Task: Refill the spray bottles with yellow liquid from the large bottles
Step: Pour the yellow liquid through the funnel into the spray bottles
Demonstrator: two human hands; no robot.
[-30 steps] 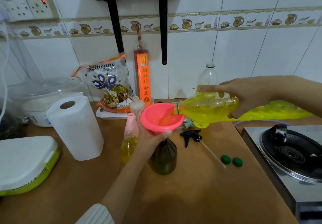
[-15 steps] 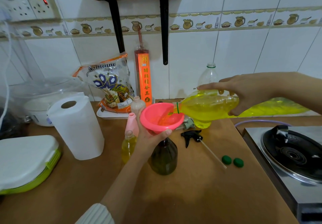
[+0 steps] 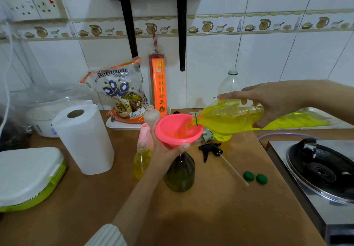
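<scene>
Right hand (image 3: 275, 104) grips large bottle (image 3: 229, 119) of yellow liquid, tipped near level, mouth over rim of pink funnel (image 3: 178, 131). Left hand (image 3: 166, 150), fingers curled round funnel, holds it in neck of dark spray bottle (image 3: 181, 173) standing on counter (image 3: 210, 217). Black spray head (image 3: 210, 149) lies beside it; two green caps (image 3: 254, 177) near.

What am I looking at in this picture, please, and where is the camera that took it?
There is no machine here: a person wears the camera on their head, looking down at both hands. The left hand holds a pink funnel in the neck of a dark spray bottle. The right hand tips a large bottle of yellow liquid into the funnel. On the counter lie a black spray head, two green caps, a paper roll and a small yellow bottle.
</scene>
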